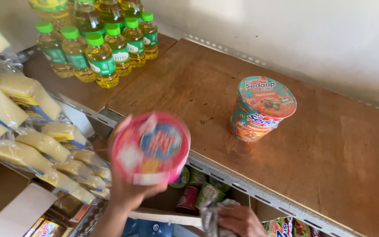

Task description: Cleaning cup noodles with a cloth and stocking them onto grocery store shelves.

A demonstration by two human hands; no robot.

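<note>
1. Pink and blurred, the noodle cup (pixel 151 147) sits in the left hand (pixel 130 186), lid turned toward the camera, held up in front of the edge of the wooden shelf (pixel 330 149).
2. Its fingers are curled around the cup from beneath and behind, clamped on its side wall; fingertips (pixel 123 125) show past the rim at the upper left. How firmly they press cannot be told through the blur.
3. By my judgement the cup is light, with a thin wall that would dent under a hard squeeze and a film lid that could tear. The side wall below the rim looks the best place to grip, not the lid.
4. Lower down, the right hand (pixel 240 219) is closed on a crumpled grey plastic bag (pixel 211 215), fingers together over the soft folds.
5. Just behind these hands, below the shelf edge, more cups (pixel 198 193) with green and red lids lie in a carton (pixel 165 217).
6. On the shelf board stands one orange and teal noodle cup (pixel 259 109), upright, well apart from the pink cup.
7. Farther back on the left, bottles of yellow cooking oil (pixel 101 61) with green caps stand in rows near the white wall (pixel 308 30).
8. At the far left, clear packets of pale yellow noodles (pixel 27 94) hang or lie stacked beside the metal shelf rail (pixel 242 184).
</note>
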